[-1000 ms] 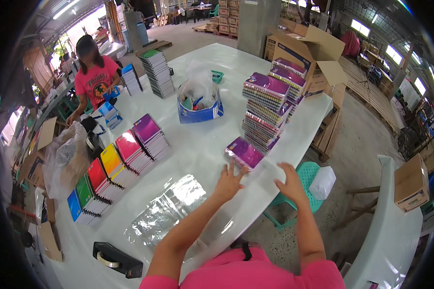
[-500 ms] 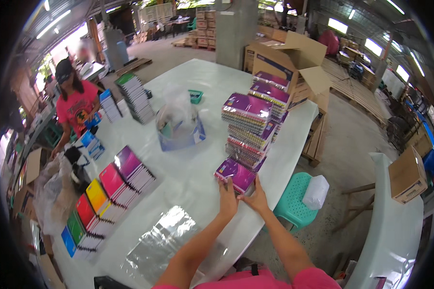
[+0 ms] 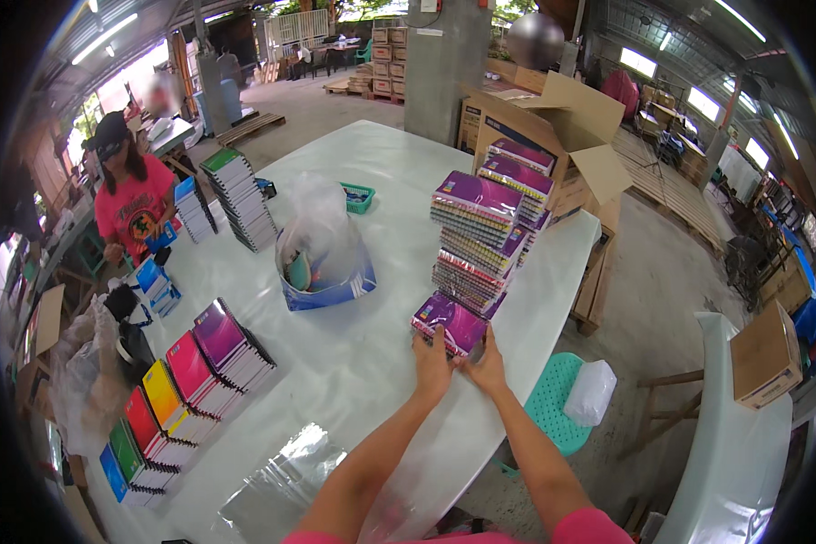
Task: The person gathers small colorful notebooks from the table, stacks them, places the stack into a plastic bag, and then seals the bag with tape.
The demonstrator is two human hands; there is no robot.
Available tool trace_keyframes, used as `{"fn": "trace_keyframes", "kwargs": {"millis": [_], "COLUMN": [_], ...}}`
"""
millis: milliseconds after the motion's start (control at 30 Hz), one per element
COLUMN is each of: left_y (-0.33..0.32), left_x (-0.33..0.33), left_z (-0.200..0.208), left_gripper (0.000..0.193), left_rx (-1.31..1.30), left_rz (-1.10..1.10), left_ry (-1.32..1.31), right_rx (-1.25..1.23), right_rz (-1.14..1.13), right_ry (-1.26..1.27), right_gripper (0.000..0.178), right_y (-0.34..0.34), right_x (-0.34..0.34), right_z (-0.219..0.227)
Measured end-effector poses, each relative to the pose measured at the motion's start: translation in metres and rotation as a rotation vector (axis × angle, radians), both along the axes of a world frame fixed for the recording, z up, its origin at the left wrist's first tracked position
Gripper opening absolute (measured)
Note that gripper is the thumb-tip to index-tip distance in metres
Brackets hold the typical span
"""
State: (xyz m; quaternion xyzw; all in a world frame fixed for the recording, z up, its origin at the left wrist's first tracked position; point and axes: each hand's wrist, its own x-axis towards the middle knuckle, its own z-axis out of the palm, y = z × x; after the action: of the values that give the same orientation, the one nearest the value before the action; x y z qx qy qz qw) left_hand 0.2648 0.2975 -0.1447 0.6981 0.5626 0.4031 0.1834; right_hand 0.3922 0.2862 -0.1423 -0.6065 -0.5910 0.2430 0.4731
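1. Gripped the purple bundle (image 3: 451, 320) between left hand (image 3: 432, 374) and right hand (image 3: 488, 370), with left fingers against its near left part, right fingers along its right side, and thumbs close together at the near edge.
2. Found the bundle directly beyond both palms, at about tabletop level; could not tell resting from slightly raised.
3. Seemed, as a judgement, to be at the step of taking hold of or squaring the bundle. Needed, for a sound next move, even pressure from both hands and care around the tall purple stack (image 3: 476, 204) just beyond the fingertips.
4. Had a clear plastic sheet (image 3: 281, 490) on the white table (image 3: 354, 363), left of the left hand and nearer the body.
5. Saw, farther left, a slanting row of notebook piles (image 3: 189, 364) in several colours; beyond the left hand, a blue-and-white bin (image 3: 331, 288) with clear plastic.
6. Noted a teal stool (image 3: 548, 399) bearing a white package (image 3: 591, 393), right of the right hand.
7. Made out, well beyond both hands, an open carton (image 3: 517, 127), a concrete pillar (image 3: 437, 86) and, far left, a co-worker (image 3: 136, 204) in pink.
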Motion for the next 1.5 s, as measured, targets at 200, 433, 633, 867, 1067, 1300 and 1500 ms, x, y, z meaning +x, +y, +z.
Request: {"fn": "trace_keyframes", "kwargs": {"millis": [200,433,633,867,1067,1300,1500], "left_y": [0.058,0.004,-0.188,-0.382,-0.391,-0.350,-0.333], "left_x": [-0.013,-0.148,-0.496,-0.661,-0.663,-0.582,-0.611], "left_z": [-0.020,0.100,0.149,0.082,0.098,0.117,0.081], "left_gripper": [0.084,0.094,0.028,0.042,0.046,0.060,0.034], "left_rx": [-0.047,0.085,0.481,-0.350,0.077,-0.008,-0.119], "left_rz": [-0.328,-0.108,0.694,1.390,1.519,0.622,0.538], "left_ry": [-0.168,0.335,0.384,0.281,-0.035,0.295,0.709], "right_rx": [0.100,-0.063,0.432,0.791,0.033,-1.031,-1.105], "right_rz": [0.040,0.037,-0.388,0.083,1.078,1.099,1.174], "right_ry": [-0.046,0.008,-0.508,-0.420,0.107,1.104,0.649], "right_gripper": [0.085,0.086,0.085,0.064,0.039,0.044,0.041], "right_y": [0.059,0.080,0.031,-0.005,-0.172,-0.225,-0.204], "right_x": [-0.006,0.067,-0.013,-0.229,-0.475,-0.567,-0.520], "right_z": [-0.022,-0.085,-0.011,0.089,0.098,0.069,0.052]}}
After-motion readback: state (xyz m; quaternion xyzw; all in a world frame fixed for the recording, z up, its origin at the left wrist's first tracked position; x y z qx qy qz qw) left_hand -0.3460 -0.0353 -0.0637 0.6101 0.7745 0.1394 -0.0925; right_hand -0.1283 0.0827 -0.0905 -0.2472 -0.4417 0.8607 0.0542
